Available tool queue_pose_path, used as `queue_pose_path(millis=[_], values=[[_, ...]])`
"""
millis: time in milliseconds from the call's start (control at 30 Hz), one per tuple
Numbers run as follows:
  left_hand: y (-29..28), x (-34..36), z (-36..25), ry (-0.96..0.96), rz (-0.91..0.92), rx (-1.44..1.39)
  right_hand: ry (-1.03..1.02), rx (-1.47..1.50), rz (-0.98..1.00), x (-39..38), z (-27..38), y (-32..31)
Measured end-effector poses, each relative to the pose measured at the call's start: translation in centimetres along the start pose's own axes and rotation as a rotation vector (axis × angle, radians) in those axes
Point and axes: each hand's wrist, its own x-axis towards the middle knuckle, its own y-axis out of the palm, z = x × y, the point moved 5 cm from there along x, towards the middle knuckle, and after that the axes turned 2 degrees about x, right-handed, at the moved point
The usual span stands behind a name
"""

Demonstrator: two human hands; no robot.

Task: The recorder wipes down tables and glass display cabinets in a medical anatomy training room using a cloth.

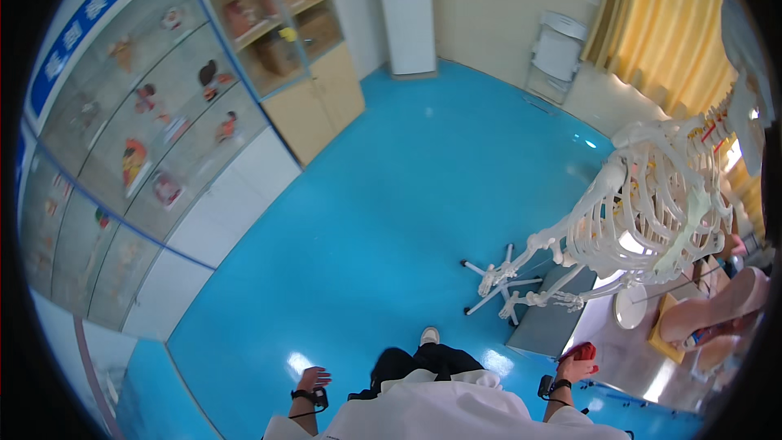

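Observation:
My left hand (pixel 314 378) hangs over the blue floor beside my leg, its fingers loosely stretched out and nothing in them. On the other side, my right hand (pixel 575 370) is closed around a small red object (pixel 583 351) whose exact kind I cannot make out. That hand is close to the near left edge of a table (pixel 599 334). Each wrist wears a dark strap with a small device. A life-size skeleton model (pixel 643 204) on a wheeled stand (pixel 503 283) rises just beyond the table.
Along the left runs a glass display cabinet (pixel 151 236) with several anatomical models. A wooden-doored cabinet (pixel 314 114) adjoins it. At the back stand a white tall unit (pixel 407 28) and a folded white chair (pixel 560 47). The table holds a round white dish (pixel 630 307) and a skin-coloured limb model (pixel 717 305).

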Motion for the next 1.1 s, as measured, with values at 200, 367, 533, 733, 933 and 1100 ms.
queue_pose_path(millis=[200, 367, 533, 733, 933, 1100], values=[[-10.4, 9.2, -4.6, -0.075, 0.075, -0.11, 0.125, 0.114, 0.239, -4.2, 5.1, 0.0], [-11.6, 16.1, -13.0, -0.266, 0.319, 0.01, 0.214, 0.202, 0.399, -10.8, 8.5, 0.7], [-10.8, 22.5, -31.8, 0.244, 0.332, 0.73, 0.34, 0.05, 0.772, -22.3, 19.9, 1.5], [-10.5, 37.2, -50.7, -0.062, 0.203, 0.225, 0.236, 0.046, 0.923, -27.5, 32.3, 2.3], [2.9, 43.5, -71.5, 0.258, 0.189, 0.495, 0.228, 0.081, 0.946, -26.7, 40.2, 5.0], [15.6, 42.0, -78.5, 0.371, 0.309, 0.684, 0.308, 0.216, 0.919, -23.4, 44.9, 9.8]])
